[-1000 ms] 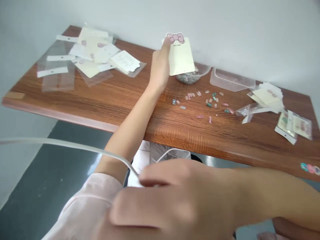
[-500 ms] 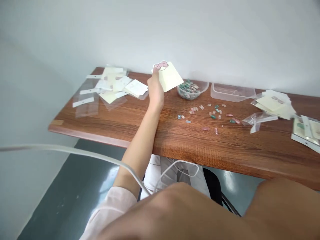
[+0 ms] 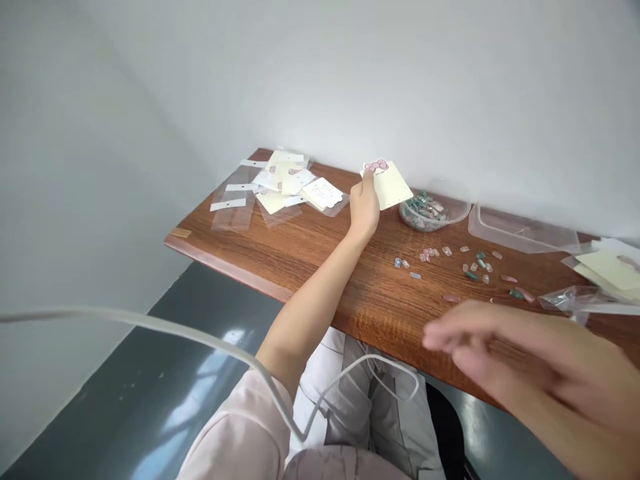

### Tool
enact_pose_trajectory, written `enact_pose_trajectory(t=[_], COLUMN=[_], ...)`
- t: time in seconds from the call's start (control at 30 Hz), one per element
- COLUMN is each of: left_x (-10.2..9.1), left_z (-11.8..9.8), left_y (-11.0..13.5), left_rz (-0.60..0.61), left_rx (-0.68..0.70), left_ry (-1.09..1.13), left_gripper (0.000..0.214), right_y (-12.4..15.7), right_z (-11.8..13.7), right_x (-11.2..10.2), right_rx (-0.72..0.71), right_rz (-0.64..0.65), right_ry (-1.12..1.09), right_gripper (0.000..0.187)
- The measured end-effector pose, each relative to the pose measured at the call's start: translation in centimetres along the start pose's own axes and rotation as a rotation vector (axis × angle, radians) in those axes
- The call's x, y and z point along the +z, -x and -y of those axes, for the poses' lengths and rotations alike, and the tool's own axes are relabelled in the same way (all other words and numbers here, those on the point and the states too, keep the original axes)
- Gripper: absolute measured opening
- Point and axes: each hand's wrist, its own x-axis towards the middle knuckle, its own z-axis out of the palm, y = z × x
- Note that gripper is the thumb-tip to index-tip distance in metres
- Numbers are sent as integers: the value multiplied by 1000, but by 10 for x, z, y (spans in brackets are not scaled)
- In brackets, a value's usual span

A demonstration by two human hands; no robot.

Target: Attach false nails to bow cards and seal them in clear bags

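Observation:
My left hand [image 3: 365, 207] is closed on a pale yellow backing card [image 3: 394, 187] with a pink bow at its top, thumb over the front, held up near the back of the table. Just right of the card is a clear round tub [image 3: 425, 218] of green and pink press-on nails. Several loose press-on nails [image 3: 471, 275] lie scattered on the wood in front of the tub. My right hand [image 3: 540, 367], close to the camera at the lower right, hovers over the table's front edge. Its thumb and fingers are a little apart, and I see nothing between them.
Clear bags and cards [image 3: 285, 175] lie heaped at the table's left end. An open clear plastic box [image 3: 525, 230] stands against the wall. More cards [image 3: 613, 270] and a crumpled clear bag [image 3: 570, 300] are at the right. A white cable [image 3: 200, 339] crosses over my left arm.
My view has swung left, so the table sits further right in the picture. My right hand has come down from across the camera to above the table edge. My left hand keeps hold of the card.

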Motion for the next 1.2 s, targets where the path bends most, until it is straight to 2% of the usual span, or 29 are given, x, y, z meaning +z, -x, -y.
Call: enact_pose_trajectory(t=[0.07, 0.13, 0.27, 0.4, 0.5, 0.57, 0.63, 0.73, 0.83, 0.87, 1.0, 1.2], left_x=[3, 6, 8, 7, 5, 3, 1, -2, -2, -2, -2, -3], left_z=[4, 4, -2, -10, -15, -18, -21, -22, -20, -20, -22, -23], left_y=[4, 8, 15, 20, 22, 22, 21, 18, 16, 15, 16, 15], left_rz=[9, 35, 75, 100, 75, 48, 28, 17, 26, 27, 22, 2], left_rx=[-54, -87, -67, -98, -102, -100, -102, -112, -122, -122, -126, -137], left_ry=[28, 52, 122, 124, 91, 73, 73, 84, 84, 79, 60, 57], left_gripper=[56, 61, 51, 38, 35, 33, 30, 27, 27, 27, 27, 27], right_y=[-17, -31, -51, -76, -103, -125, -147, -181, -209, -217, -236, -239], right_z=[-15, -34, -68, -95, -112, -119, -124, -130, -134, -135, -143, -151], right_x=[-4, -8, -19, -35, -45, -48, -49, -48, -44, -42, -35, -35], right_rx=[80, 102, 199, 219, 198, 188, 163, 107, 117, 124, 138, 128], right_rz=[-28, -90, -209, -306, -362, -312, -206, 8, 280, 317, 349, 345], right_ry=[84, 116, 182, 215, 297, 340, 400, 545, 729, 752, 792, 806], right_gripper=[28, 29, 29, 29, 24, 21, 21, 26, 35, 35, 32, 24])
